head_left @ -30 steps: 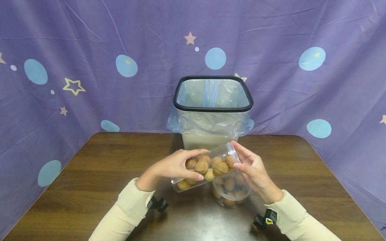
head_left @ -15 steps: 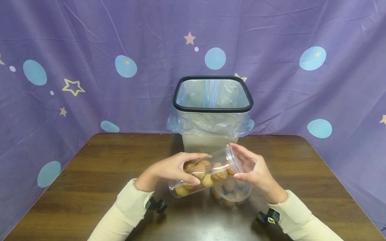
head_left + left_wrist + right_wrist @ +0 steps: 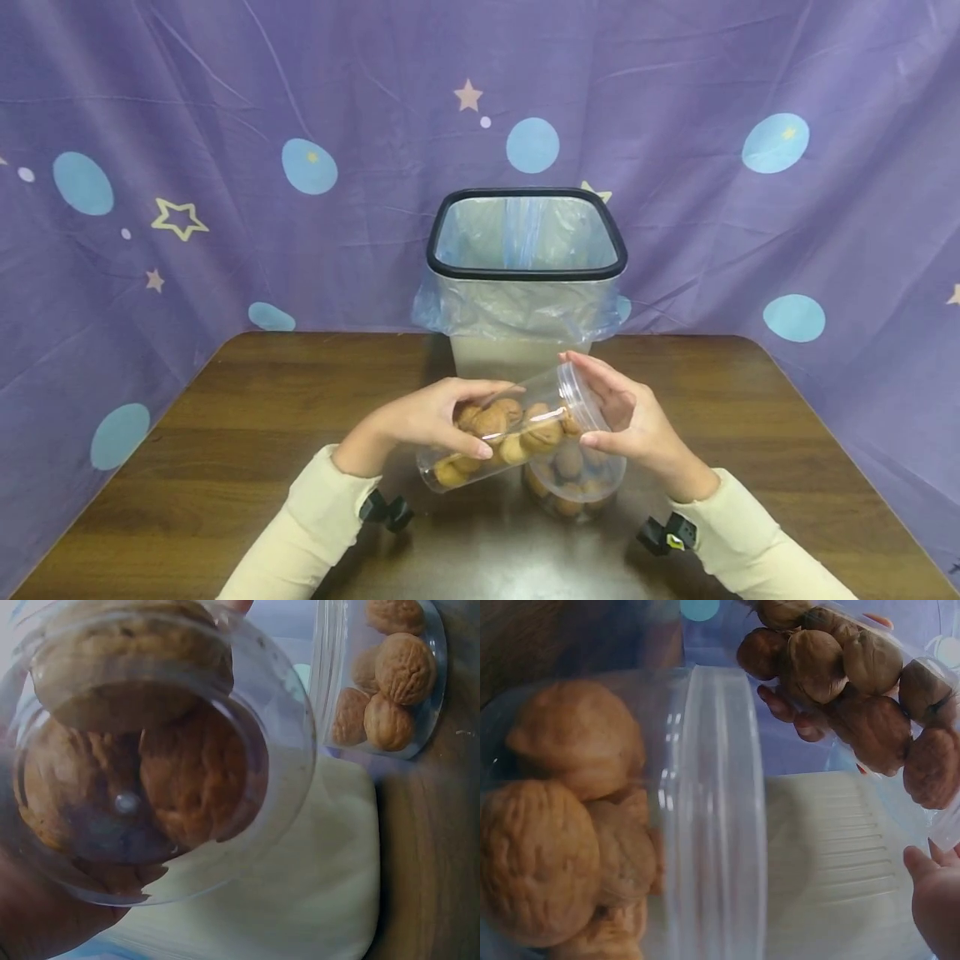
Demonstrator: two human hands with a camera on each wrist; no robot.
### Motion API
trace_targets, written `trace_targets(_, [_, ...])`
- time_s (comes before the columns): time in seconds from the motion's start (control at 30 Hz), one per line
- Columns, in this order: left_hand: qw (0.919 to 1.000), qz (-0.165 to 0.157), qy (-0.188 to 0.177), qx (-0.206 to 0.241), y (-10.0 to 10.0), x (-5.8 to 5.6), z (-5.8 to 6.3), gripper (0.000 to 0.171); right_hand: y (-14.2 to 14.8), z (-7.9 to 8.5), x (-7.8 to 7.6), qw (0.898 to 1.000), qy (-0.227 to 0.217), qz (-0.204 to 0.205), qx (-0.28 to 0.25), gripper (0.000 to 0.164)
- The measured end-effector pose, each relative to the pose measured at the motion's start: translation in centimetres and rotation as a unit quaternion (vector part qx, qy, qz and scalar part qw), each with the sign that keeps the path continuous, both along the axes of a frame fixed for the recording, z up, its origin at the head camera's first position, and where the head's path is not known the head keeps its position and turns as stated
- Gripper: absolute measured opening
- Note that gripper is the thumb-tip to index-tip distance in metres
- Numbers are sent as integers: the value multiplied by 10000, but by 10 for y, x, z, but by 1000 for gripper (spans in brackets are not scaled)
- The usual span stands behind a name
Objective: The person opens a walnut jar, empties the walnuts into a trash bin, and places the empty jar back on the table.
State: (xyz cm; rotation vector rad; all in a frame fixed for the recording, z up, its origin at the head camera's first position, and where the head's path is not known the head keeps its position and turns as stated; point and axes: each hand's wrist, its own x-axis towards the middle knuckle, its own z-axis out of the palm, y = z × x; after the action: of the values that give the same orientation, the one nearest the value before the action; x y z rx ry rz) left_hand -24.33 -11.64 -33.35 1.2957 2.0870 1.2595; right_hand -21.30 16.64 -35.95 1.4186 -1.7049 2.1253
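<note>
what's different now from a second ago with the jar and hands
The tilted jar has sunk slightly in the head view, with the left hand gripping it and the right hand at its lid. Nothing was let go; the other jar and bin stayed put.

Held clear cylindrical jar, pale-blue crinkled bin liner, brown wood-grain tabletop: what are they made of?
Held clear cylindrical jar: likely glossy rigid plastic, glass possible; see-through wall, bright highlights.
Pale-blue crinkled bin liner: apparently thin, shiny plastic film, by its translucence and creases.
Brown wood-grain tabletop: wood or printed laminate, can't tell which; satin look, streaked grain and soft glare.
</note>
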Motion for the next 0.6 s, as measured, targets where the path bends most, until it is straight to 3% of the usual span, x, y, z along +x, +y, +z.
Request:
trace_targets(0.2, [9985,292,440,-162,1,4,2,73,5,1,2,9995,-52,-127,277,82])
trace_targets(0.33, [9957,510,711,-293,2,5,2,73,8,5,5,9960,-259,-574,637,76])
trace_targets(0.6, [9899,859,972,-575,1,5,3,74,8,13,17,9686,-997,-1607,1612,60])
